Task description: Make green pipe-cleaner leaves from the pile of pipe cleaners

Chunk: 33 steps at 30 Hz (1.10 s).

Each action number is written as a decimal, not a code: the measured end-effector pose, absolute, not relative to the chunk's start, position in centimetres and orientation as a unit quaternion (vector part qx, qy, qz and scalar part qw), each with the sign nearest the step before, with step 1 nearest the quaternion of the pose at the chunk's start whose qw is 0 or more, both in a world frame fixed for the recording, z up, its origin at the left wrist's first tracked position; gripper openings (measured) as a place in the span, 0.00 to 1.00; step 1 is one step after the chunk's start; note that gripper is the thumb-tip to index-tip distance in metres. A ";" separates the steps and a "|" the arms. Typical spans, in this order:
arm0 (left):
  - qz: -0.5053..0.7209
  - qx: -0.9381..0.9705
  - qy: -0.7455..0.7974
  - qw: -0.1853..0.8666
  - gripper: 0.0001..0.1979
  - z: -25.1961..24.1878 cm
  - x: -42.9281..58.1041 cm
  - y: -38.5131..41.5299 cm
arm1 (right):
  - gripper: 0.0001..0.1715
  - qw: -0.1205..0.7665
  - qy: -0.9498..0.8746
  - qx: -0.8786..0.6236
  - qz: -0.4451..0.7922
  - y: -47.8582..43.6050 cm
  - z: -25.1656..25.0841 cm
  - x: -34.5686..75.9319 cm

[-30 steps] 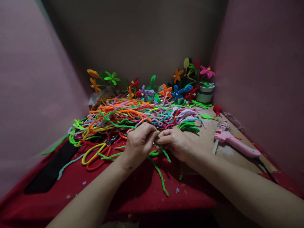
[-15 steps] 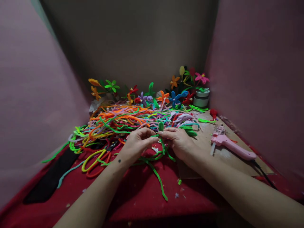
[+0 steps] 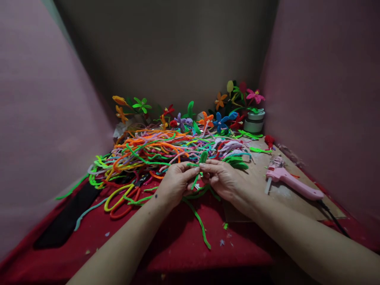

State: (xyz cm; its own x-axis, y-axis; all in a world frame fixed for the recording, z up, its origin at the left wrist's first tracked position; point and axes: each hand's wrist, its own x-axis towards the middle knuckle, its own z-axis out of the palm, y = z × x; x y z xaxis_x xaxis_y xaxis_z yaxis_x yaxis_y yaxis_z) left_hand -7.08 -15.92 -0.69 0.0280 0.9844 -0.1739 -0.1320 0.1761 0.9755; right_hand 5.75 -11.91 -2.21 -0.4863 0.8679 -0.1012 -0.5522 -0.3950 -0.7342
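Note:
Between my two hands, near the middle of the view, is a green pipe cleaner bent into a leaf-like loop that points up. My left hand pinches it low down from the left, thumb and forefinger closed. From the right, my right hand pinches it at the base of the loop, the other fingers curled. A thin green end hangs below the fingertips. Under the hands, a long green pipe cleaner trails over the red cloth. Finished green leaves lie just beyond my right hand.
A heap of coloured pipe cleaners spreads behind my hands, with pipe-cleaner flowers at the back. Right, a pink glue gun rests on a board near a lidded jar. Left are scissors and a black flat object.
My hands have drawn closer together at the base of the green loop, my left hand moving slightly right. The loop now tilts a little to the right. The whole view has shifted slightly.

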 end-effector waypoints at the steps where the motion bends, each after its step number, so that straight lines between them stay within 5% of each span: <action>1: 0.481 0.418 0.516 0.572 0.11 -0.5 -7.1 -16.0 | 0.12 0.447 -0.323 -0.240 0.799 -11.9 -2.1 5.8; 24: 0.468 0.504 0.526 0.500 0.13 -0.1 -7.3 -16.1 | 0.08 0.450 -0.495 -0.337 0.662 -12.1 -1.6 6.4; 33: 0.429 0.586 0.554 0.407 0.05 0.5 -7.5 -16.1 | 0.06 0.454 -0.465 -0.359 0.670 -12.0 -1.8 6.0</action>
